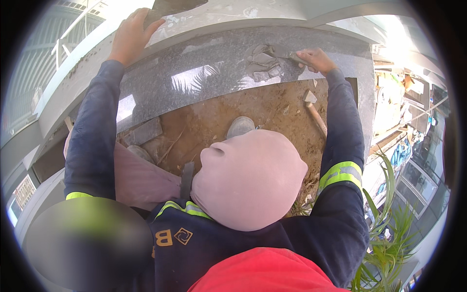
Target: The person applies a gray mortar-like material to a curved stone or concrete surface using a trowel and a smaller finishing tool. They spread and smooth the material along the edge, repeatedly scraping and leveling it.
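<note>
Left hand (134, 36): upper left, at dark plate (177, 5); cannot tell if gripping
Right hand (317, 61): upper right, closed round trowel (286, 52), likely steadying it beside mortar (262, 61)

Stone slab (155, 82): speckled mid-grey, with bright white patches of reflection, one streaked by dark, feathery frond lines
Mortar (262, 61): wet-looking grey, slightly darker in its folds
Trowel (288, 52): dark grey blade
Flat piece at the upper edge (177, 5): dark brownish grey
Jacket (92, 141): plain navy
Right sleeve band (343, 175): fluorescent yellow-green, with a silver-grey stripe down its middle
Jacket emblem (183, 236): gold diamond outline on navy
Trousers (248, 180): dusty pink, unpatterned
Shoe (240, 125): pale grey
Earth (204, 114): mottled brown
Wooden handle (317, 119): tan
Leaves (396, 238): green
Rounded covering at the lower edge (265, 272): bright red
</note>
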Available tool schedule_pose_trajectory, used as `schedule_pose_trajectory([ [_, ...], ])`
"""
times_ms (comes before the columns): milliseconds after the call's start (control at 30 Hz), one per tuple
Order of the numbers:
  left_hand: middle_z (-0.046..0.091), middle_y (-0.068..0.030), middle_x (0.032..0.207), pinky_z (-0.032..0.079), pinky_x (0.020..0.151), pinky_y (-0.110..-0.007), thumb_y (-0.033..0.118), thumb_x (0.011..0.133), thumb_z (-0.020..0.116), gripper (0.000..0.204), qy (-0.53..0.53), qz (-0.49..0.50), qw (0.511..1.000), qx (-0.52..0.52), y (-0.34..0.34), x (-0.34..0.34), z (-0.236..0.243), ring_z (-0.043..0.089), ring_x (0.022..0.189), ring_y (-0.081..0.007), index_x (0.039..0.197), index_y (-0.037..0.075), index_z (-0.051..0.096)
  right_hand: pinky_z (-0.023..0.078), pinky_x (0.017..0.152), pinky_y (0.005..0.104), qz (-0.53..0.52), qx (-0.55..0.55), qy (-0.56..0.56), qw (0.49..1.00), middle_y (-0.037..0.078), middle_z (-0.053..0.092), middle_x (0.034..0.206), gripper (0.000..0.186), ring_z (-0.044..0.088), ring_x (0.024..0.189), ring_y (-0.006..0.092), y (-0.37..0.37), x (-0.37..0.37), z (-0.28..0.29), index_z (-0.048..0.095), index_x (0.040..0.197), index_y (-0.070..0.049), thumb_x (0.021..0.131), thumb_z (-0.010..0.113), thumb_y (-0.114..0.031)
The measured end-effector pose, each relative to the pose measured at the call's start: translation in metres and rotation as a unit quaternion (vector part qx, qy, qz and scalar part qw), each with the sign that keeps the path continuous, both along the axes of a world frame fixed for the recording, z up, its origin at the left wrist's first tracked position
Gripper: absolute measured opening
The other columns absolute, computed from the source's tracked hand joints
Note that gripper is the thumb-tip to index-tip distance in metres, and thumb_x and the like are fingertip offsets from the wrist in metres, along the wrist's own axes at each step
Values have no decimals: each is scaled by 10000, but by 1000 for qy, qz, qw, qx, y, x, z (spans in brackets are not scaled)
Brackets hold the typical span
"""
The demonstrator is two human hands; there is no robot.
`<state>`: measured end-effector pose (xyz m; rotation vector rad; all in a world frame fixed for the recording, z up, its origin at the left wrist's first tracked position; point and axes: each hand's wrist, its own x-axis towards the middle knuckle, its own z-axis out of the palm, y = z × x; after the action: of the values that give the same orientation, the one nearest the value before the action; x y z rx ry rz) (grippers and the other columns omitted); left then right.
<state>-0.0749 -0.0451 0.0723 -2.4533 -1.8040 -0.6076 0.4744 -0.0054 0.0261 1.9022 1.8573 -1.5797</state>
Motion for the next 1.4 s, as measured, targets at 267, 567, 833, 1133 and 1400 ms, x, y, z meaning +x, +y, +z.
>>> schedule_pose_trajectory([
  [267, 659, -206, 1048, 476, 897, -479, 314, 908, 746, 390, -59, -17, 998, -10, -12, 19, 41, 625, 1010, -388, 1096, -10, 639, 530, 690, 380, 265, 101, -16, 959, 122, 754, 917, 440, 667, 742, 221, -7, -108, 22, 723, 1246, -47, 999, 637, -401],
  [567, 655, -204, 981, 502, 813, -455, 227, 865, 786, 357, -100, -17, 991, 88, -14, 28, 112, 634, 925, -405, 1060, -28, 632, 528, 862, 410, 96, 284, 24, 954, 126, 706, 1050, 373, 667, 948, 307, -132, -122, 50, 697, 1307, -106, 967, 685, -261],
  [833, 660, -211, 946, 503, 790, -445, 202, 859, 788, 335, -103, -36, 990, 94, -27, 27, 121, 646, 889, -390, 1028, -37, 625, 519, 824, 363, -25, 395, 106, 912, 109, 637, 1060, 414, 630, 916, 261, -186, -160, 13, 689, 1325, -123, 914, 738, -130],
  [1133, 645, -222, 881, 496, 743, -418, 209, 877, 767, 296, -165, 6, 983, 79, -40, -16, 130, 630, 831, -397, 973, -27, 617, 509, 793, 359, -11, 454, 95, 886, 114, 601, 1035, 410, 602, 877, 253, -164, -191, 13, 678, 1340, -104, 932, 721, -121],
  [1400, 634, -236, 858, 481, 732, -468, 231, 875, 759, 308, -117, -20, 991, 69, -44, -11, 133, 620, 834, -431, 918, -32, 606, 516, 785, 356, -7, 487, 18, 873, 105, 599, 1053, 395, 600, 893, 241, -149, -188, -7, 680, 1343, -128, 951, 709, -167],
])
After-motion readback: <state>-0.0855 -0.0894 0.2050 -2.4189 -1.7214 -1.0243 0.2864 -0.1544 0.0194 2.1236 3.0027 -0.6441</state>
